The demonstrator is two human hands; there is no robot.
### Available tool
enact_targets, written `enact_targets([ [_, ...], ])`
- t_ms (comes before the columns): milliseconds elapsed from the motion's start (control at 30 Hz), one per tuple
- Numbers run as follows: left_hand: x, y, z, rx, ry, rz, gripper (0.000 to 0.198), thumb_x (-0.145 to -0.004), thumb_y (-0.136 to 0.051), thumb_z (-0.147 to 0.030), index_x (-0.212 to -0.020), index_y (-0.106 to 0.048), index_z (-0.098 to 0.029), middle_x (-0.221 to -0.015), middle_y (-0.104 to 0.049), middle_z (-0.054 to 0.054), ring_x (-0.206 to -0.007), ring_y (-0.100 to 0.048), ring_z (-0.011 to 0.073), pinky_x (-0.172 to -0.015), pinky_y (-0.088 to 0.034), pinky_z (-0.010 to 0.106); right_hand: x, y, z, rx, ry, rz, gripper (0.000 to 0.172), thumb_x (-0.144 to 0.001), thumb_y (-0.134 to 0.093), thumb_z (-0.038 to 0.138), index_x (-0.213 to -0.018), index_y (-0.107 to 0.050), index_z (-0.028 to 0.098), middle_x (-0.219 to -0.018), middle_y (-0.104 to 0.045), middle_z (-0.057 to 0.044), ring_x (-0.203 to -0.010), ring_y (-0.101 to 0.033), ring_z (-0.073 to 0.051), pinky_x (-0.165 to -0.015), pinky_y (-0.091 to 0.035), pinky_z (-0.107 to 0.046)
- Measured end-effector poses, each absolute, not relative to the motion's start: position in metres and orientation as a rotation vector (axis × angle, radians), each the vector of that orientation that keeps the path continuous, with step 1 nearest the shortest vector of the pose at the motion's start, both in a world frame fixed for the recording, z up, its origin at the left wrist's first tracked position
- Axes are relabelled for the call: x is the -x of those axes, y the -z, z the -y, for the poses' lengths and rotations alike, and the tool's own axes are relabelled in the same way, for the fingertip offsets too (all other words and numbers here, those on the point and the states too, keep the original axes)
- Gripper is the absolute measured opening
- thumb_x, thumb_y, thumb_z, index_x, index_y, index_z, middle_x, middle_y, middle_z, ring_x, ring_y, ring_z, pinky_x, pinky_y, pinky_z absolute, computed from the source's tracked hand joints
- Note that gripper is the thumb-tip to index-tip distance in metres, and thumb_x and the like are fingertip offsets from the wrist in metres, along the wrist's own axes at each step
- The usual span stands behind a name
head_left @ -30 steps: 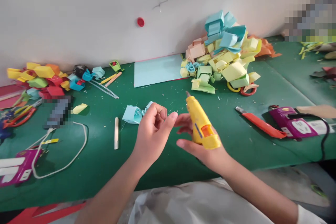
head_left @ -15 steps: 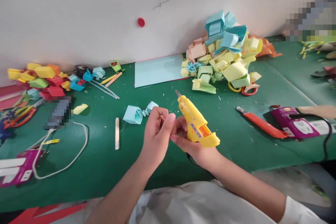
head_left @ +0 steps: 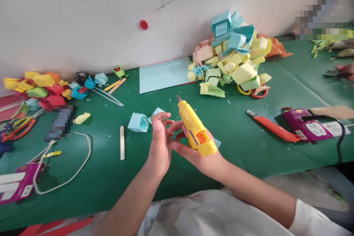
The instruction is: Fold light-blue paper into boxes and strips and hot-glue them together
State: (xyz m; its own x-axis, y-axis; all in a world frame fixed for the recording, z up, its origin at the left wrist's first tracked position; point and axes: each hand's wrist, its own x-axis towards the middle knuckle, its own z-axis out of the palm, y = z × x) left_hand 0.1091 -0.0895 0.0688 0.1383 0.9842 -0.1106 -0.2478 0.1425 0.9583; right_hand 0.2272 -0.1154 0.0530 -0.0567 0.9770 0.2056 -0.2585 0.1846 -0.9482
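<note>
A yellow glue gun [head_left: 196, 129] rests in my right hand [head_left: 200, 155], its metal tip pointing up and to the left. The fingers of my right hand reach left toward my left hand [head_left: 160, 143], whose fingers are spread and show nothing between them. Just beyond my left hand lies a light blue folded paper box [head_left: 138, 122] with a twisted paper strip, partly hidden by the fingers. A pale stick [head_left: 122, 143] lies left of my left hand. A small blue paper piece [head_left: 217, 143] shows behind the glue gun.
A heap of folded paper pieces [head_left: 240, 59] stands at the back right beside a light blue sheet [head_left: 166, 75]. An orange-red cutter [head_left: 276, 128] and a purple device [head_left: 306, 125] lie right. Colourful paper boxes [head_left: 44, 80], a phone [head_left: 61, 121] and scissors [head_left: 23, 127] lie left.
The fingers of my left hand have opened from a pinch. The glue gun in my right hand has moved slightly left, and a small blue paper piece now shows behind it.
</note>
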Motion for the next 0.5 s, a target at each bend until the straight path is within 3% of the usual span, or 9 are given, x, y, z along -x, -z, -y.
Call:
enact_targets([
  [167, -0.111, -0.073, 0.092, -0.862, -1.082, -0.881, 0.083, -0.069, -0.052, -0.097, -0.106, -0.06, -0.023, -0.105, -0.063, 0.007, -0.098, -0.062, 0.0254, -0.083, -0.054, 0.039, -0.228, -0.046, 0.116, 0.844, -1.089, 1.208, 0.028, -0.083, -0.076, 0.02, -0.105, -0.061, 0.027, -0.113, -0.065, -0.003, -0.106, -0.064, -0.022, -0.089, -0.058, -0.041],
  [367, -0.105, -0.072, 0.097, -0.862, -0.917, -0.756, 0.083, -0.071, -0.053, -0.095, -0.119, -0.064, -0.029, -0.134, -0.057, 0.006, -0.124, -0.053, 0.031, -0.098, -0.051, 0.043, -0.228, -0.039, 0.119, 0.93, -0.949, 1.249, 0.036, -0.082, -0.079, 0.021, -0.11, -0.061, 0.032, -0.108, -0.063, -0.003, -0.099, -0.063, -0.024, -0.086, -0.058, -0.044],
  [500, -0.099, -0.067, 0.097, -0.939, -0.836, -0.557, 0.079, -0.076, -0.048, -0.094, -0.12, -0.064, -0.03, -0.135, -0.054, 0.007, -0.128, -0.05, 0.0322, -0.101, -0.049, 0.044, -0.231, -0.05, 0.12, 0.936, -0.953, 1.304, 0.04, -0.082, -0.079, 0.023, -0.117, -0.063, 0.032, -0.11, -0.064, -0.005, -0.106, -0.061, -0.027, -0.086, -0.057, -0.045],
])
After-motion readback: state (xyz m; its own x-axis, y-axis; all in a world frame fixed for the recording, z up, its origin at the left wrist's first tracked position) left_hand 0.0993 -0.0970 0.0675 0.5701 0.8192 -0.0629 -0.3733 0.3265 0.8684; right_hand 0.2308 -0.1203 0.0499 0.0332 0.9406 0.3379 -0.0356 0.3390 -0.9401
